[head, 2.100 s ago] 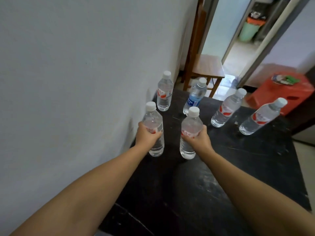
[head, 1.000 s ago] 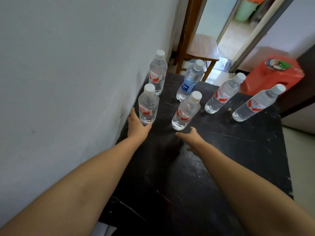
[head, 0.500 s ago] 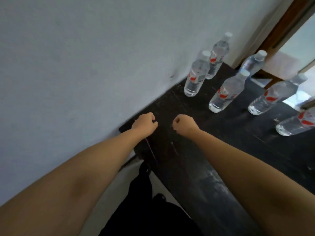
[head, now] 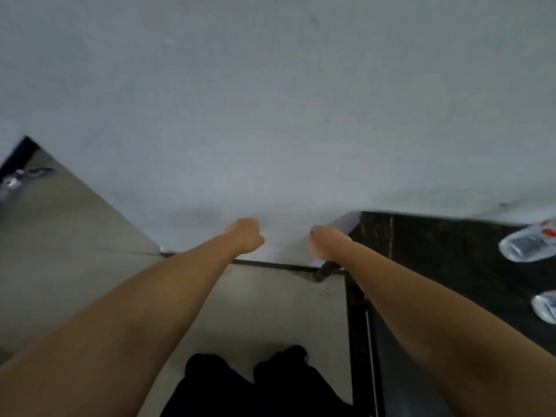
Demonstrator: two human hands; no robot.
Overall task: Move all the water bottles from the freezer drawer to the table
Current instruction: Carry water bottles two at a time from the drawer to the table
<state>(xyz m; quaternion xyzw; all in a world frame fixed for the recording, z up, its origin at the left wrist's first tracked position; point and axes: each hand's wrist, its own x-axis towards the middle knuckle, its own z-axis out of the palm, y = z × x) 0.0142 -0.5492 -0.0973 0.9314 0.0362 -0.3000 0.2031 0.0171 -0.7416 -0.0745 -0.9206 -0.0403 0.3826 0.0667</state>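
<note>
- You see the black, scuffed tabletop (head: 436, 248) on the right, its far edge against the white wall.
- Two clear plastic water bottles stand on it at the picture's right edge: one with a red label (head: 529, 246) nearer the wall, another (head: 546, 308) closer to you, both cut off.
- Grey tiled floor (head: 246, 311) lies beside the table's left edge.

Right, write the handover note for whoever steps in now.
Left hand: curled into a loose fist, holding nothing.
Right hand: blurred, appears to hold nothing.
Both hang over the floor beside the black table.
Two water bottles show at the table's right edge, the rest of the table is out of frame.
Freezer drawer not in view, so how many bottles remain is unknown. Check it and bring any that remain.
</note>
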